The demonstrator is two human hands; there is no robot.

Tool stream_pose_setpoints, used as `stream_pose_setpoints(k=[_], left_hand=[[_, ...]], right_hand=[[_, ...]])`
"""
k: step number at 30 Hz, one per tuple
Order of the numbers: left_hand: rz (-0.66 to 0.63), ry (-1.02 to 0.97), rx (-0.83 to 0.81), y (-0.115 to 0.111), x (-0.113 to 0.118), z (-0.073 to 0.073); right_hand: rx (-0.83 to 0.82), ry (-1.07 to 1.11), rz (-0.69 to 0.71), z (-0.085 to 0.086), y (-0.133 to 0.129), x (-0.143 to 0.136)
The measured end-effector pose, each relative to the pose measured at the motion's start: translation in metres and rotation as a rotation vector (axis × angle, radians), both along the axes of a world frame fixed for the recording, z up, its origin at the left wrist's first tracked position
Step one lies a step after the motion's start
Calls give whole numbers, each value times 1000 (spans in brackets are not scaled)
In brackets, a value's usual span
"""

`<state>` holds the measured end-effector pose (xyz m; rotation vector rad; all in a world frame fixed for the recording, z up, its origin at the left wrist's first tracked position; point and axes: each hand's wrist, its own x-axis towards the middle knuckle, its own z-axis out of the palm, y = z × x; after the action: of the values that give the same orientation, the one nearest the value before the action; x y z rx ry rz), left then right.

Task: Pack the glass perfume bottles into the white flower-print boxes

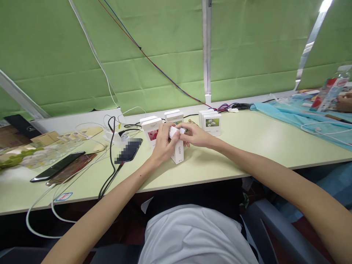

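Note:
My left hand is wrapped round a small white box, which stands tilted on the table with small print on its side. At the box's top end, the fingers of my right hand are pinched on a white flap. Just behind my left hand are white boxes with a red flower picture. Further back stand boxes with a green picture, partly hidden by my hands. To the right of my right hand is a row of white boxes with a white-flower picture.
Left on the pale table lie a phone with a cable, two more dark phones, a white power strip and loose cables. Light blue cloth covers the far right, near a plastic bottle and another person's hand.

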<state>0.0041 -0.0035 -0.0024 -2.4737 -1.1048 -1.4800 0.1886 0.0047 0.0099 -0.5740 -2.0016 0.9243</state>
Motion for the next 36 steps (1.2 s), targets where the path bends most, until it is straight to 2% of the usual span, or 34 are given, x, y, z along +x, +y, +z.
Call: stream_pose_setpoints(k=[36], left_hand=[[9,-26,36,1,0,-1]], right_hand=[[-1,-2,6,-1,0,-1]])
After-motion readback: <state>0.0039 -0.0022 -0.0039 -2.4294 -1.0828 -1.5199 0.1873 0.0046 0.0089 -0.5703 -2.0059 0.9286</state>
